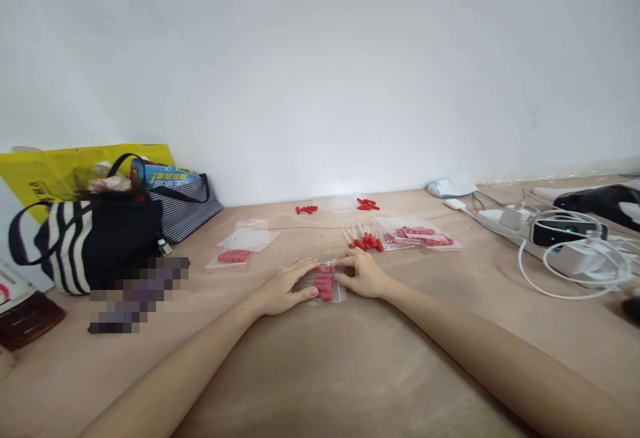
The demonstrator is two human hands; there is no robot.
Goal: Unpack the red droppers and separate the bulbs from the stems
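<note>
A small clear zip bag (324, 285) lies on the table in front of me, with several red, rounded pieces lined up inside it. My left hand (285, 289) rests at its left side, fingers stretched out and thumb apart, the thumb touching the plastic. On the opposite side, my right hand (367, 275) has its fingers bent, with thumb and fingertips closed on the bag's right edge. Just beyond the right hand is a bunch of red-tipped sticks (367, 241). Filled bags of red pieces (420, 235) overlap to their right.
Another filled bag (234, 256) lies left, below flat clear bags (247, 235). Red pieces (307, 210) and more red-tipped sticks (369, 204) sit near the wall. A black bag (115, 238) stands left; a power strip (500, 221) with coiled white cables (523, 271) lies right.
</note>
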